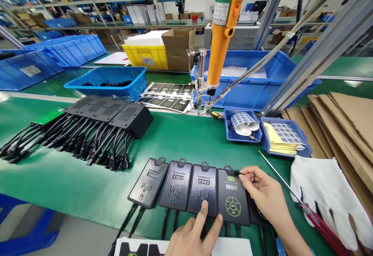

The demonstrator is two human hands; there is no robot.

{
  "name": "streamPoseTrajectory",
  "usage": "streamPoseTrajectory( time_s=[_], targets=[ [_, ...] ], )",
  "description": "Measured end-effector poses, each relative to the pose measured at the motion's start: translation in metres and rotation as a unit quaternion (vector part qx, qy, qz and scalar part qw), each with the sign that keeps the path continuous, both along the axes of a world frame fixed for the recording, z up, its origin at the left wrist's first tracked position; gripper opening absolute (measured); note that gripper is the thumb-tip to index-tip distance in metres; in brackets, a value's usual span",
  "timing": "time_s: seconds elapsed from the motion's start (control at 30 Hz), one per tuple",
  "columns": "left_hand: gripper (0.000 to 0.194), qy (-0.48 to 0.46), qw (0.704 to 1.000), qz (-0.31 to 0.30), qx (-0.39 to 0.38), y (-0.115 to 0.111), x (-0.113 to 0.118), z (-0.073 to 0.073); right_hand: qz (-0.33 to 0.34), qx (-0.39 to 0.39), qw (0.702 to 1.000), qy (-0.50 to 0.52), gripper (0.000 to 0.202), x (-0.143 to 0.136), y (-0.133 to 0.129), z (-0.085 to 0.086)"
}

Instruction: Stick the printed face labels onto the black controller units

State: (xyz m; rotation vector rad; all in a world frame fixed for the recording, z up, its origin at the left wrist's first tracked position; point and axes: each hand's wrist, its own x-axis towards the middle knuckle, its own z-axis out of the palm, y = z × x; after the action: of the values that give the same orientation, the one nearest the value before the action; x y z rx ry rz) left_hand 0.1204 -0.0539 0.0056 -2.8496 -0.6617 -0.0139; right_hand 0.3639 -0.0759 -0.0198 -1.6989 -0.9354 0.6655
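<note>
Five black controller boxes with cables lie in a row on the green bench. My left hand (195,228) has its fingers apart, with fingertips on the lower part of the third box (202,188) and near the edge of the fourth. The fourth box (232,193) bears a black label with green rings. At its top right corner, my right hand (259,188) pinches a dark edge or tab between thumb and finger. Part of the fifth box (258,209) is hidden under that hand. A white label sheet (233,246) lies at the front edge, partly behind my left hand.
Stacked black boxes with cables (128,118) sit at the left. An orange screwdriver (220,34) hangs above the bench. Small blue trays (229,134), a long red-handled screwdriver (323,228), a white glove (320,174) and cardboard (346,131) are at the right.
</note>
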Motion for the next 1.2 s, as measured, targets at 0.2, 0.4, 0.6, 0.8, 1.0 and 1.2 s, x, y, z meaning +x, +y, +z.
streamPoseTrajectory(
  time_s=[0.2, 0.4, 0.6, 0.8, 1.0, 1.2],
  targets=[
    [0.055, -0.004, 1.0, -0.013, 0.019, 0.001, -0.002, -0.003, -0.003, -0.005, 1.0, -0.028, 0.031, -0.001, 0.001, 0.001],
    [0.059, -0.005, 1.0, -0.009, 0.021, 0.001, -0.002, -0.005, -0.002, -0.009, 0.998, -0.061, 0.029, -0.003, 0.002, 0.006],
    [0.062, -0.021, 1.0, -0.009, 0.007, 0.002, -0.001, -0.003, -0.005, 0.012, 0.996, -0.083, 0.025, -0.004, 0.002, 0.01],
    [0.065, -0.021, 1.0, -0.005, -0.018, 0.001, -0.002, -0.006, 0.007, 0.033, 0.981, -0.192, 0.016, -0.005, 0.001, 0.007],
    [0.062, -0.116, 0.984, 0.025, -0.131, 0.006, -0.009, -0.009, -0.028, 0.043, 0.911, -0.409, 0.028, -0.008, -0.005, 0.016],
    [0.043, -0.287, 0.891, 0.046, -0.349, 0.013, -0.019, 0.01, 0.133, 0.128, 0.931, -0.317, 0.007, -0.049, -0.041, 0.047]
  ],
)
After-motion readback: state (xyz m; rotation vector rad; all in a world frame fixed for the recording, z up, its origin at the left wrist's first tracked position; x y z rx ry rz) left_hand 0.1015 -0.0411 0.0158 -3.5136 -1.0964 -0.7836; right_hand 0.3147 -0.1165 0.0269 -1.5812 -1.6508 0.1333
